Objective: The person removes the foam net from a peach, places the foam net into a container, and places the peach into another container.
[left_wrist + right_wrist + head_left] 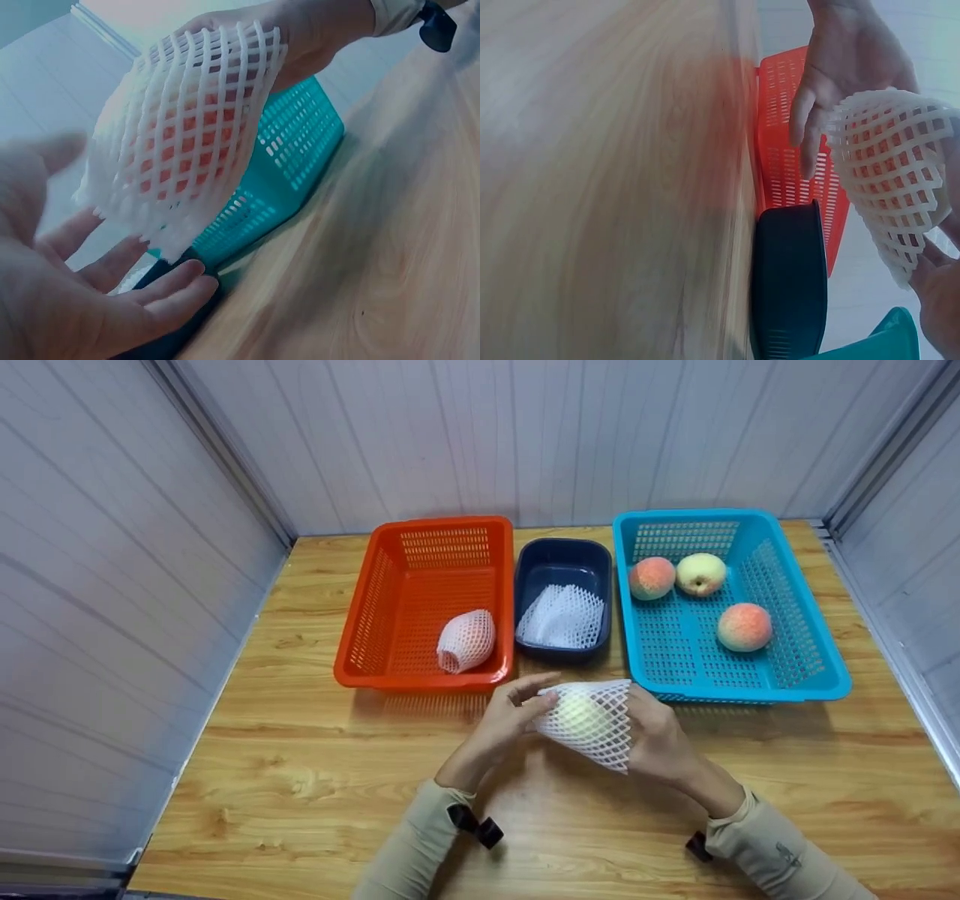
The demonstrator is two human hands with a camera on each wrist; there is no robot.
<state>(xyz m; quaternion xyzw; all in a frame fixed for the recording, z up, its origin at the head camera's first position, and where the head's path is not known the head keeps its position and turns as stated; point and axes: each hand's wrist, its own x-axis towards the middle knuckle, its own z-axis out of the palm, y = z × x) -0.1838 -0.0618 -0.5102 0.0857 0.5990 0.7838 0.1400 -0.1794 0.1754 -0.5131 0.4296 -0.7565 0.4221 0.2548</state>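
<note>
A peach (583, 717) sits inside a white foam net sleeve (616, 739), above the wooden table in front of the baskets. My right hand (664, 739) holds the peach from the sleeve's wide end, its fingers partly hidden by the mesh. At the narrow end is my left hand (502, 724). The left wrist view shows that hand's fingers (176, 289) spread loosely beside the mesh, not curled round it. Red skin of the peach shows through the netting there. In the right wrist view the left palm (859, 56) is behind the sleeve.
An orange basket (341, 671) at the left contains a netted peach (466, 639). A dark blue tub (564, 654) in the middle contains foam nets (566, 615). The blue basket (817, 660) at the right contains 3 bare peaches (744, 628). Panel walls (480, 442) enclose the table (300, 780).
</note>
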